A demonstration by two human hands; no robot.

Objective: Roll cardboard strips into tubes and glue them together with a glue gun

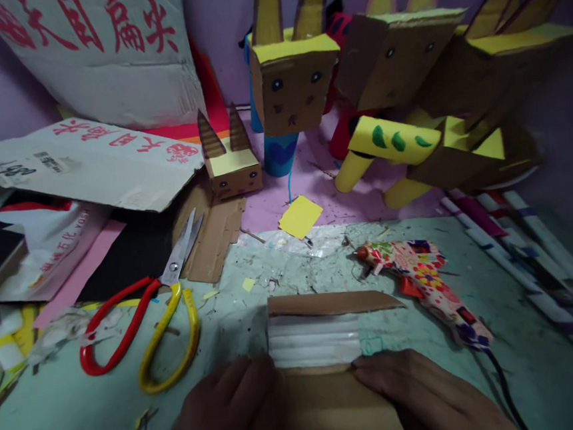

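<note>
My left hand [228,407] and my right hand [427,390] grip the two sides of a brown folded cardboard piece [340,404] at the bottom centre. Fingers of both hands are bent against its far edge, and the thumbs are hidden. Beyond that edge shows a white ridged strip [312,340], with a narrow brown cardboard flap [324,303] behind it; I cannot tell how they join. To the right lies a flower-patterned glue gun [425,283] with a black cord. Scissors [171,268] with one red and one yellow handle lie partly open to the left.
Cardboard animal heads with ears [300,86] stand along the back, beside a small one [235,169]. A yellow square [301,217] and scraps lie on the green table cover [236,326]. Markers [526,261] line the right. White cardboard sheets [112,170] and a bag [53,242] fill the left.
</note>
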